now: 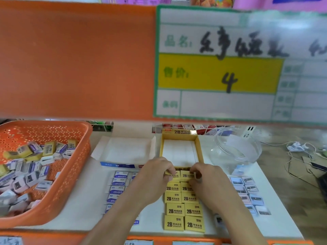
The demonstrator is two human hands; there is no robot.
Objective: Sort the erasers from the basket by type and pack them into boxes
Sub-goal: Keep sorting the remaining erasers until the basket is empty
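Two columns of yellow 2B erasers (184, 212) lie on the white shelf in front of an open yellow box (199, 149) whose white floor shows bare. My left hand (155, 172) pinches the top left yellow eraser (174, 175) of the rows, at the box's near edge. My right hand (205, 175) pinches the top right yellow eraser (185, 175) beside it. To the left lie blue-and-white erasers (118, 183) in a column, below an open white and blue box (123, 151). An orange basket (70, 174) at far left holds several mixed erasers.
A clear plastic tub (237, 149) lies at the right behind rows of pink-and-white erasers (247, 191). Cables and a plug (297, 147) lie on the wooden surface at far right. An orange shelf with a large price sign (221, 68) hangs overhead.
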